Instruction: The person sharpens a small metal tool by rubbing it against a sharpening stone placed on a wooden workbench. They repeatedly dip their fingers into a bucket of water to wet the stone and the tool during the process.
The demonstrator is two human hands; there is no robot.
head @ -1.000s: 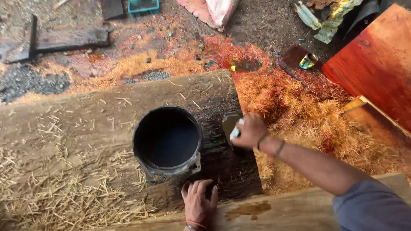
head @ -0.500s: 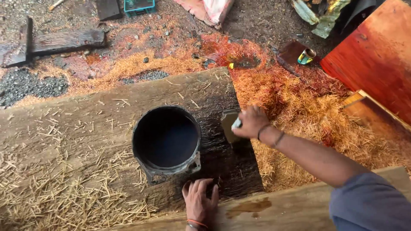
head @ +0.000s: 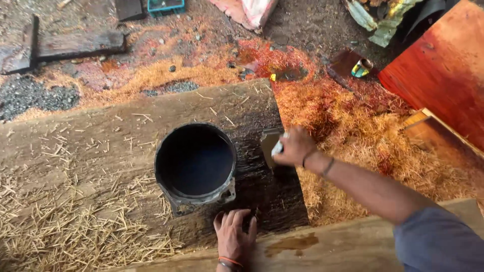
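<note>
We see bucket [head: 195,162] on plank [head: 91,151], left of r. hand [head: 295,147], just beyond l. hand [head: 235,238]; brush [head: 270,146] in r. hand.

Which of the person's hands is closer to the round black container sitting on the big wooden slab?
Left. The left hand rests flat on the wooden slab just below the round black container; the right hand, gripping a white-handled brush, is farther off, to its right.

A crumpled white-and-pink sack [head: 249,11] lay at the top edge on the dirt, a teal crate [head: 165,5] sat just left of it, and a small multicoloured tin [head: 361,67] rested near the red board [head: 443,75].
</note>
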